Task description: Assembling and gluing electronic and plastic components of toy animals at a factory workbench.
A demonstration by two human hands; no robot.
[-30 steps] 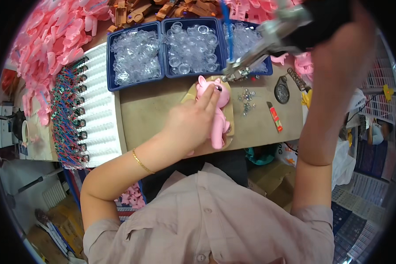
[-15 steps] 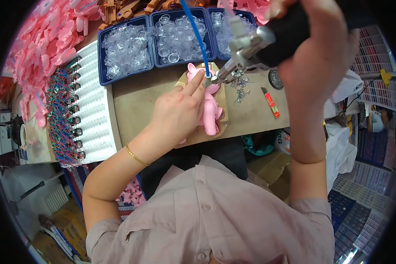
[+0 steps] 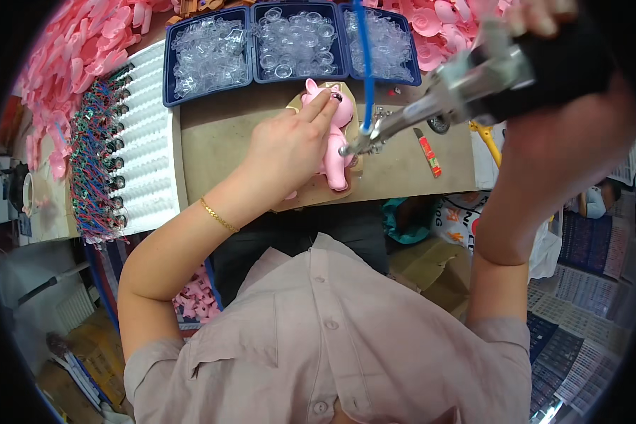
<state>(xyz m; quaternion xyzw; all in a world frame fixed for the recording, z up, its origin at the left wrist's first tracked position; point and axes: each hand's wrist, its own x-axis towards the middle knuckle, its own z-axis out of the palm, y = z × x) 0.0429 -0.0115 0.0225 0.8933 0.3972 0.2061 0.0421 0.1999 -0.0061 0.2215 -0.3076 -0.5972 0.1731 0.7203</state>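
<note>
A pink plastic animal toy [image 3: 337, 157] lies on a tan board [image 3: 353, 169] at the table's near edge. My left hand [image 3: 290, 145] grips it from the left, two fingers laid across its head; the thumb is hidden. My right hand [image 3: 572, 141] is wrapped round the black grip of a powered screwdriver [image 3: 438, 95] with a metal nose and a blue hose [image 3: 366, 63]. The screwdriver's tip meets the toy's lower body, near the leg. Small screws [image 3: 381, 113] lie on the table, partly behind the nose.
Three blue trays [image 3: 251, 49] of clear plastic parts line the back. To the left stand a white ridged tray [image 3: 148, 141] and bundled wires [image 3: 92, 162]. Pink parts [image 3: 85, 63] are heaped behind. A red cutter knife [image 3: 428, 154] and yellow-handled tool [image 3: 486, 141] lie right.
The screwdriver's tip has gone from the toy's head down to its lower body. My right hand has swung right and nearer. My left hand stays on the toy.
</note>
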